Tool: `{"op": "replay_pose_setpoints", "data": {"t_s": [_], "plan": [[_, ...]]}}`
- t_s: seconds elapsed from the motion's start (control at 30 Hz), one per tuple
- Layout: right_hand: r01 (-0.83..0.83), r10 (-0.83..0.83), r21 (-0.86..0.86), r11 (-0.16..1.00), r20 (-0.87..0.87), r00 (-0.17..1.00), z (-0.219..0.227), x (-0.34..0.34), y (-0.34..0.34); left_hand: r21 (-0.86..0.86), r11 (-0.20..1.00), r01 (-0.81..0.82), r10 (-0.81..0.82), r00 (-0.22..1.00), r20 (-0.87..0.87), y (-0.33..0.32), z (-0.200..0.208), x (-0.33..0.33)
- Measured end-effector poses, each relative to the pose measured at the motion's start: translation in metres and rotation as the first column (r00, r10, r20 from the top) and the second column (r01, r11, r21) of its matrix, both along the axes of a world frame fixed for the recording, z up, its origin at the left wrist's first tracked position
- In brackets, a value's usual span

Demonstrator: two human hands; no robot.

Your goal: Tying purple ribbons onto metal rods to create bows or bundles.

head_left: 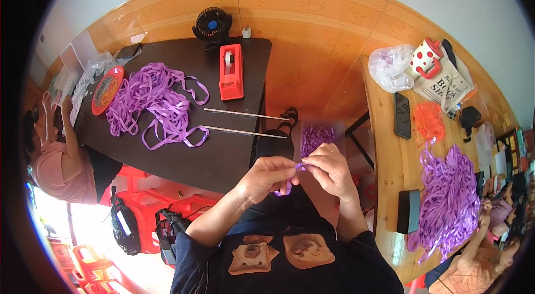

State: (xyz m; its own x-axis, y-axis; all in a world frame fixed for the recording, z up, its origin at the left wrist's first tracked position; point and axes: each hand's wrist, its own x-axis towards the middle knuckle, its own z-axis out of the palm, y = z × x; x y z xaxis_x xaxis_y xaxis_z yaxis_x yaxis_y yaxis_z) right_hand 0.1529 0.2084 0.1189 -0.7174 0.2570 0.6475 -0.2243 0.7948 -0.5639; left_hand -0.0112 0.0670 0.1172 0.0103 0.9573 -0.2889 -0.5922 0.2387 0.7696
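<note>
Above my lap, my left hand (266, 178) and my right hand (330, 169) meet, both pinching a short purple ribbon (301, 166). One end of it loops down below my left fingers. Beyond my right hand, lower down, a bin holds a heap of small purple ribbon pieces (317, 137). On the dark table to my left lies a loose tangle of long purple ribbon (153, 99). Two thin metal rods (245, 113) lie side by side there and jut past the table's right edge.
A red tape dispenser (231, 74), a black fan (213, 25) and a red plate (107, 91) stand on the dark table (184, 168). The wooden table (384, 182) at right bears a phone (402, 116), a dotted mug (426, 59) and more ribbon (448, 202). People sit at both sides.
</note>
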Motion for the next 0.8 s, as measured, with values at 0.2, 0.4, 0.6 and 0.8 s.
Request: {"op": "replay_pose_setpoints", "data": {"t_s": [0.2, 0.4, 0.6, 0.8], "plan": [[0.199, -0.214, 0.299, 0.933, 0.018, 0.977, 0.002, -0.007, -0.004, -0.013, 1.0, 0.007, -0.008, 0.993, -0.114, -0.003, -0.011, 0.005], [0.369, -0.383, 0.37, 0.852, -0.039, 0.923, -0.029, -0.019, 0.007, -0.013, 0.994, -0.109, 0.102, 0.957, -0.273, 0.009, -0.046, 0.015], [0.42, -0.392, 0.324, 0.848, -0.151, 0.908, -0.054, -0.055, 0.036, 0.156, 0.919, -0.362, 0.378, 0.921, -0.093, 0.033, -0.082, 0.024], [0.355, -0.303, 0.277, 0.893, -0.214, 0.929, -0.051, -0.105, 0.066, 0.188, 0.803, -0.566, 0.567, 0.822, 0.058, 0.048, -0.085, 0.01]]}}
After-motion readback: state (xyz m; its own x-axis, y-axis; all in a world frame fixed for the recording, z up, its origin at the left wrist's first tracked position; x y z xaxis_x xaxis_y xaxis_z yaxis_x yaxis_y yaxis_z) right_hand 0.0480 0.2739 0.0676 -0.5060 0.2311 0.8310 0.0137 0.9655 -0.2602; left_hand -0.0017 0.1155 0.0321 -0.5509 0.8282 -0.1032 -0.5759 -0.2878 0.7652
